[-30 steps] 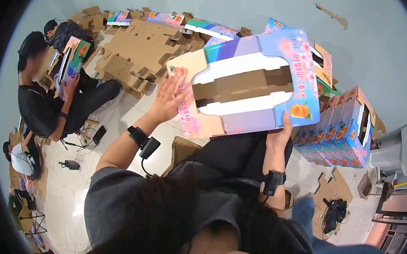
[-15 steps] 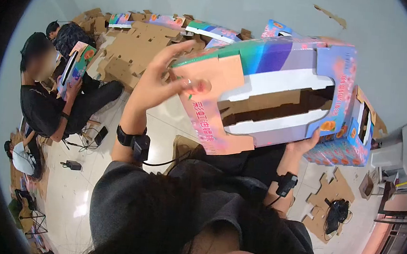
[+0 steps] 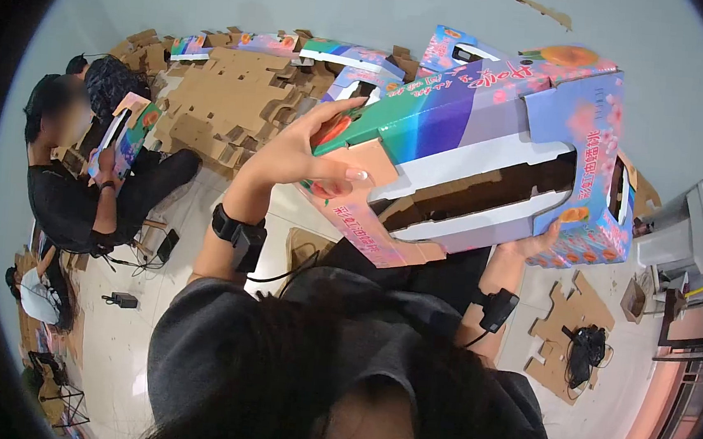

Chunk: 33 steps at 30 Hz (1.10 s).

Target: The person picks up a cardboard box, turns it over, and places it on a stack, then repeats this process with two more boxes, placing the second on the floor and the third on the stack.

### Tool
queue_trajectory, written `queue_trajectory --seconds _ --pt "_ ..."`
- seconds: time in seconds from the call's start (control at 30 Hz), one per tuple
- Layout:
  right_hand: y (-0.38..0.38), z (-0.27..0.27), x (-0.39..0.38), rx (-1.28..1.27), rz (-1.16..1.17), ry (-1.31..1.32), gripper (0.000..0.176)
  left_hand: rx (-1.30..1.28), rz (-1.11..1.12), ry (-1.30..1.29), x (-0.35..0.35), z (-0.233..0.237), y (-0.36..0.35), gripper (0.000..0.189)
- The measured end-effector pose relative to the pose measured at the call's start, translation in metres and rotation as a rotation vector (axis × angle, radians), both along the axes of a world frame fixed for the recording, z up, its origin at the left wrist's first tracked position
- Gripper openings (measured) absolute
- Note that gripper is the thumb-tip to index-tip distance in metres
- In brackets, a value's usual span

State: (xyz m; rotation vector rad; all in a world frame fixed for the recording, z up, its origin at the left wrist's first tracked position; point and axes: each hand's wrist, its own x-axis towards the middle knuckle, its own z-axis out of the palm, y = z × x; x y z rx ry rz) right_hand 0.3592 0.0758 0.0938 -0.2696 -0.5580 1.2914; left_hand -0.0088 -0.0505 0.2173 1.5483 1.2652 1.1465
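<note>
A colourful printed cardboard carton (image 3: pixel 437 123) is held up in front of me, tilted, with a long cut-out opening facing me that shows its brown inside. My left hand (image 3: pixel 295 153) grips the carton's left end, thumb pressed on the peach-coloured flap and fingers over the green edge. At the lower right corner, my right hand (image 3: pixel 529 246) supports the carton from below; its thumb shows at the edge and the other fingers are mostly hidden behind it.
Another printed carton (image 3: pixel 593 243) stands behind on the right. Flat cardboard sheets (image 3: pixel 229 98) and printed cartons (image 3: pixel 356 57) line the wall. A person in black (image 3: pixel 64 197) sits at left holding a carton. A cardboard piece (image 3: pixel 560 343) with a black cabled item (image 3: pixel 584 353) lies right.
The carton has turned so that more of its printed upper side shows. My left hand has closed further around its left end, while my right hand keeps its hold at the lower right.
</note>
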Motion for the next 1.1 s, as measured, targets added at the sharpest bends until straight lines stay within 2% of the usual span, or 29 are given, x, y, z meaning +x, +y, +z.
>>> queue_trajectory --seconds 0.07,0.23,0.3,0.4,0.47,0.53,0.6,0.63,0.73,0.77,0.87,0.9,1.1 --pt "-0.004 0.005 -0.004 -0.037 -0.024 -0.025 0.074 0.001 -0.006 -0.047 0.0 -0.001 -0.004 0.101" --pt "0.004 -0.042 0.039 0.026 0.313 -0.359 0.084 0.055 -0.03 -0.113 -0.008 -0.013 -0.013 0.101" --pt "0.007 -0.06 0.046 -0.025 0.319 -0.524 0.086 0.043 -0.025 -0.122 -0.012 -0.016 -0.018 0.101" --pt "0.001 -0.065 0.042 -0.105 0.29 -0.405 0.085 0.082 -0.026 -0.119 -0.011 -0.015 -0.025 0.101" --pt "0.006 -0.066 0.046 -0.012 0.393 -0.302 0.082 0.11 -0.003 -0.105 -0.01 -0.018 -0.028 0.102" --pt "0.005 -0.058 0.037 0.035 0.4 -0.252 0.08 0.115 0.03 -0.094 -0.008 -0.019 -0.032 0.103" --pt "-0.003 -0.042 0.018 0.036 0.302 -0.26 0.078 0.099 0.061 -0.092 -0.006 -0.019 -0.036 0.104" --pt "-0.013 -0.016 -0.006 0.093 0.199 -0.248 0.075 0.101 0.068 -0.084 -0.007 -0.02 -0.037 0.104" --pt "-0.005 -0.015 -0.025 0.096 0.132 -0.143 0.071 0.115 0.082 -0.076 -0.009 -0.024 -0.035 0.104" --pt "-0.009 -0.014 -0.025 0.076 0.115 -0.27 0.077 0.122 0.085 -0.079 -0.009 -0.025 -0.036 0.103" --pt "-0.004 -0.024 -0.012 0.12 0.282 -0.254 0.076 0.117 0.066 -0.125 -0.012 -0.026 -0.036 0.101" --pt "-0.013 -0.005 -0.022 -0.054 0.21 -0.151 0.072 0.113 0.058 -0.149 -0.013 -0.027 -0.034 0.1" --pt "-0.015 0.02 -0.059 0.116 0.096 -0.133 0.06 0.054 0.065 -0.183 -0.014 -0.025 -0.032 0.098"
